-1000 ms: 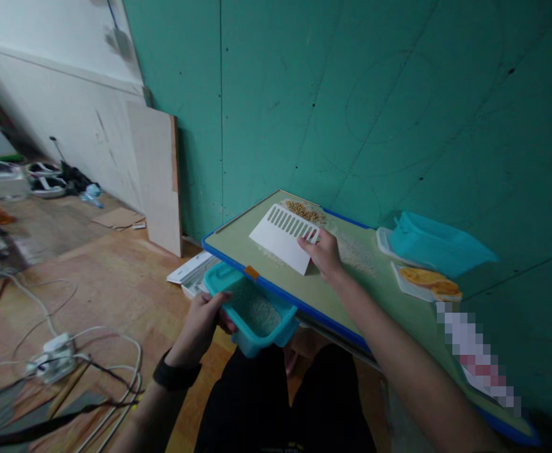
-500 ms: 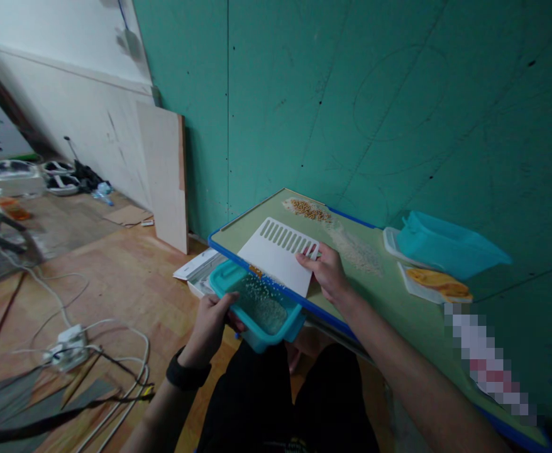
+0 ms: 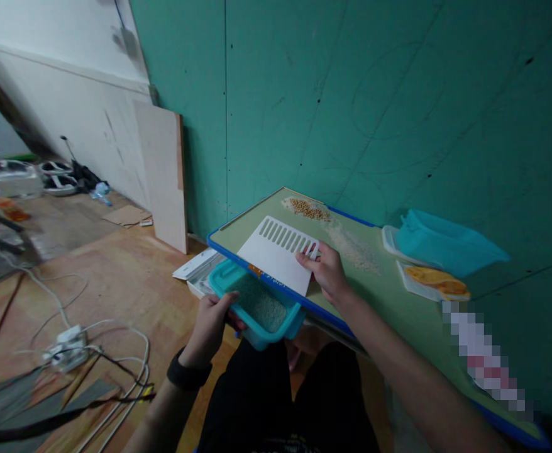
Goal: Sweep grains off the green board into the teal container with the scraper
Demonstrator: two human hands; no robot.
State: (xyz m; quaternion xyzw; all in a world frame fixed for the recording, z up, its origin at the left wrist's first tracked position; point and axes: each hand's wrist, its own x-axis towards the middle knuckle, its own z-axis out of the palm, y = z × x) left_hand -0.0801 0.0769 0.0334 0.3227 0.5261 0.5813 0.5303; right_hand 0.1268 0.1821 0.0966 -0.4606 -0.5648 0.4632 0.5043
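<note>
A teal plastic container is in my left hand, gripped by its near left rim, thumb on top. It sits just below the table's blue edge, with white rice inside. My right hand is closed on the slotted end of a flat white scraper, which lies on the table with its long edge at the table's rim. A few grains cling along that edge. Beyond the scraper, more rice is spread on the green tabletop, and yellow beans lie at the far corner.
A teal bin and a yellow cloth on a white lid stand at the table's back right, by the green wall. A white box is under the left corner. Cables and a power strip lie on the floor.
Grains that were falling from the table edge into the container are now settled in it. Both hands, the scraper and the container stay nearly in place.
</note>
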